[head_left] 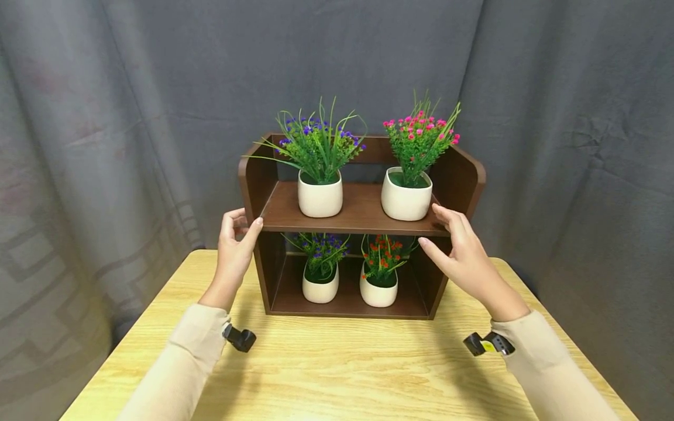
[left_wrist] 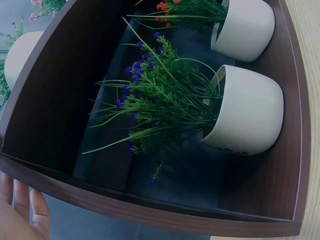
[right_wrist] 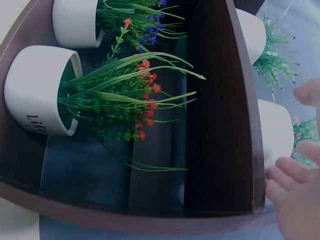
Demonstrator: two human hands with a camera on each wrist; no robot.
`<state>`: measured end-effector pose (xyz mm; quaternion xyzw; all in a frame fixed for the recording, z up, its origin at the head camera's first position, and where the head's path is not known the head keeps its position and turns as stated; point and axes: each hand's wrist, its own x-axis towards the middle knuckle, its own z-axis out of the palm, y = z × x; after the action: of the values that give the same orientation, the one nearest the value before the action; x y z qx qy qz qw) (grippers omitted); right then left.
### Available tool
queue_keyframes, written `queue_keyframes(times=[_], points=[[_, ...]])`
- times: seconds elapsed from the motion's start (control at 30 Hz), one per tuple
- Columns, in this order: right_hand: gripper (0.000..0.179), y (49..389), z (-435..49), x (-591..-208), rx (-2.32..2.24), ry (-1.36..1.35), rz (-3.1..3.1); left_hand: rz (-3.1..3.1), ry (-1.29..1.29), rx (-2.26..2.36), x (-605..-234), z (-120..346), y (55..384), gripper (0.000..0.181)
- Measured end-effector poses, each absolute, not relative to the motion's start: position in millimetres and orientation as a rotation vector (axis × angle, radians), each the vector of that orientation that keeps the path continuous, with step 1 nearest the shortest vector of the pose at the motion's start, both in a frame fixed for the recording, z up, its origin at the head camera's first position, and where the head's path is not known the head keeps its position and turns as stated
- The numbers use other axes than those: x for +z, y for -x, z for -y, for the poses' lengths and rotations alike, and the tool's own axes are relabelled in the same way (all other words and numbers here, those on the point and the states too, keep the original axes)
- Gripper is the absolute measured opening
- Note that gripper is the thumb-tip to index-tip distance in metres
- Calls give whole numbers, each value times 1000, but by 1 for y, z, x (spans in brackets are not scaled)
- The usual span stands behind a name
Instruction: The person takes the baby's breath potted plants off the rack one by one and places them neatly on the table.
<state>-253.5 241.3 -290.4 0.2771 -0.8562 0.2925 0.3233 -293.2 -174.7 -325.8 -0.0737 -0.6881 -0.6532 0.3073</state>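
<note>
A dark brown two-tier wooden shelf (head_left: 353, 230) stands on the table. My left hand (head_left: 234, 245) holds its left side panel, thumb over the front edge and fingers bent against the outer face; those fingers (left_wrist: 21, 200) show in the left wrist view. My right hand (head_left: 466, 257) is spread at the right end of the upper board, fingertips right by a white pot (head_left: 406, 197) of pink flowers (head_left: 421, 126), thumb lower, before the board's front edge. In the right wrist view, that hand (right_wrist: 300, 200) has its fingers loosely extended beside the pot (right_wrist: 276, 131).
Left on the upper tier is a white pot (head_left: 320, 199) of purple flowers. Below stand a purple-flowered pot (head_left: 320, 287) and a red-flowered pot (head_left: 378, 291). The light wooden table (head_left: 342, 368) extends in front; grey curtains (head_left: 368, 58) hang behind. Small black cameras (head_left: 240, 338) sit at both wrists.
</note>
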Motion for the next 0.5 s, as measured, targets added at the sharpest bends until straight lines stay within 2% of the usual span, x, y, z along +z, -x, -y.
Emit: queue_keyframes(times=[0.5], points=[[89, 274, -226, -265, 1142, -598, 2347, 1803, 208, -1755, -325, 173, 290, 39]])
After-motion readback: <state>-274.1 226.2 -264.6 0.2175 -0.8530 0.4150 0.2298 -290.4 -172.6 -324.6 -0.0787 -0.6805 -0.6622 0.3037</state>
